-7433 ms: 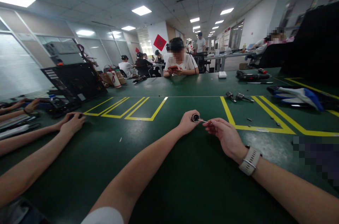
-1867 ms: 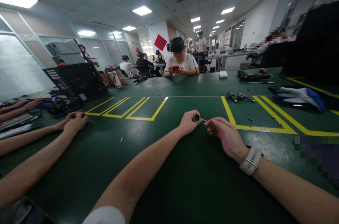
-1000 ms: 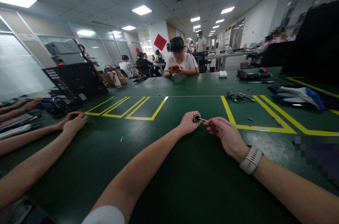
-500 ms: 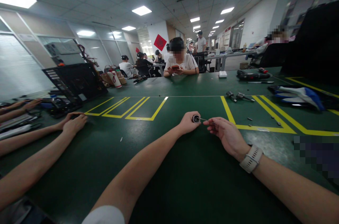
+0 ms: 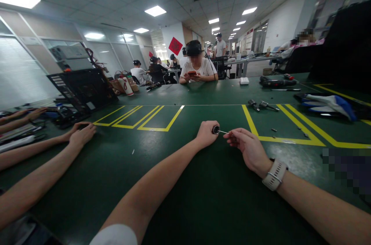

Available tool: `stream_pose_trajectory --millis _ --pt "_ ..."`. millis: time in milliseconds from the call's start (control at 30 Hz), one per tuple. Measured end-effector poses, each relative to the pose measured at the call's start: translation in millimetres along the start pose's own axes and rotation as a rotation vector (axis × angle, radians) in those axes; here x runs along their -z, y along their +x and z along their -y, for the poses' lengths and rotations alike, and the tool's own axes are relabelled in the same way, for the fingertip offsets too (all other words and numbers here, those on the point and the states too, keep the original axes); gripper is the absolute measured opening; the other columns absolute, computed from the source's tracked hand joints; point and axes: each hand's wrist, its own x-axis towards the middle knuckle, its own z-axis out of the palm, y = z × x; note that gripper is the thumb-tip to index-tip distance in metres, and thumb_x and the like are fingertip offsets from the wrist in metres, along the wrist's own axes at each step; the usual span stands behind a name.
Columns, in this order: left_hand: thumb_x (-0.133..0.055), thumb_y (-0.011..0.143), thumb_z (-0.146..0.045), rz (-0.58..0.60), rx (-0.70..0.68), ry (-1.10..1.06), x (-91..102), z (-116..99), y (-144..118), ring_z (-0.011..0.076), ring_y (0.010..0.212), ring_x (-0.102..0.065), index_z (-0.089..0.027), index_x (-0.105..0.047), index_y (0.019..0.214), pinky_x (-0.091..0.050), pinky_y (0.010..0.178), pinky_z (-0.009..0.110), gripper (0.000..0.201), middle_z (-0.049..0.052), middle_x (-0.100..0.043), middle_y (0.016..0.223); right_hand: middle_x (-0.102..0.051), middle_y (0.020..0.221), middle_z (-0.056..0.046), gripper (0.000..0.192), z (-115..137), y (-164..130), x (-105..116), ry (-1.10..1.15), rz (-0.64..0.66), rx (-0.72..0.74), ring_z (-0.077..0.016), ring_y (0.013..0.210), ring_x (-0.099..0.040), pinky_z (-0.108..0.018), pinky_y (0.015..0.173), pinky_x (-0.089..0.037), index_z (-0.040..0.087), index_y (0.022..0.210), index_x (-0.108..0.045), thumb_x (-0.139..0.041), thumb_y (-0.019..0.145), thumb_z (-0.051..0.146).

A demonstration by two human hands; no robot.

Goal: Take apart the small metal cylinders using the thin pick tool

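At the far left a co-worker's hand (image 5: 82, 133) rests on the green surface (image 5: 174, 183), well apart from the work. The left hand (image 5: 206, 133) is closed around a small black round part (image 5: 215, 129), held just above the surface near its middle. The right hand (image 5: 246, 148) pinches a thin metal pin (image 5: 223, 132) whose tip meets the part's face; whether it has entered is too small to tell. To do this well, I judge the left should keep the part steady and square to the pin while the right feeds it straight, with light force so the pin does not bend. Bare surface lies between the two forearms. To the right, yellow lines (image 5: 285, 140) and loose screws (image 5: 274, 130) lie near the right hand; two sockets (image 5: 259, 105) sit farther back, and gloves (image 5: 327, 104) at the far right.
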Motion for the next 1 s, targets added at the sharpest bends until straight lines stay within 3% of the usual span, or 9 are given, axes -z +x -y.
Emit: stream_pose_trajectory --millis 300,467,700,1000 --pt "-0.052 0.073 -0.013 0.079 -0.017 0.233 7.0 -10 -1 0.0165 0.066 -0.051 -0.016 -0.058 0.07 -0.036 0.07 0.03 0.008 0.001 -0.057 0.064 -0.067 0.072 -0.004 0.013 -4 0 2 -0.132 -0.018 0.067 -0.0173 0.068 -0.057 -0.033 0.066 -0.043 0.02 0.067 -0.065 -0.064 0.071 0.032" --pt "-0.049 0.078 -0.013 0.194 -0.081 0.464 13.4 -16 -1 0.0181 0.071 -0.053 -0.016 -0.059 0.074 -0.034 0.071 0.031 0.011 0.004 -0.06 0.07 -0.066 0.068 -0.003 0.012 -4 0 1 -0.183 -0.038 0.083 -0.0174 0.066 -0.057 -0.033 0.066 -0.043 0.019 0.064 -0.065 -0.063 0.071 0.03" --pt "-0.047 0.081 -0.012 0.248 -0.171 0.694 20.0 -20 2 0.0214 0.075 -0.054 -0.016 -0.062 0.079 -0.032 0.069 0.034 0.015 0.007 -0.062 0.074 -0.064 0.065 -0.002 0.013 -6 2 2 -0.229 -0.064 0.122 -0.017 0.066 -0.056 -0.033 0.066 -0.042 0.02 0.062 -0.063 -0.06 0.071 0.027" --pt "-0.05 0.084 -0.014 0.276 -0.336 0.802 20.6 -20 5 0.0214 0.074 -0.053 -0.014 -0.061 0.07 -0.029 0.071 0.035 0.018 0.008 -0.062 0.071 -0.063 0.063 -0.002 0.013 -6 3 3 -0.283 -0.059 0.134 -0.0184 0.065 -0.055 -0.035 0.066 -0.042 0.02 0.061 -0.063 -0.059 0.071 0.027"
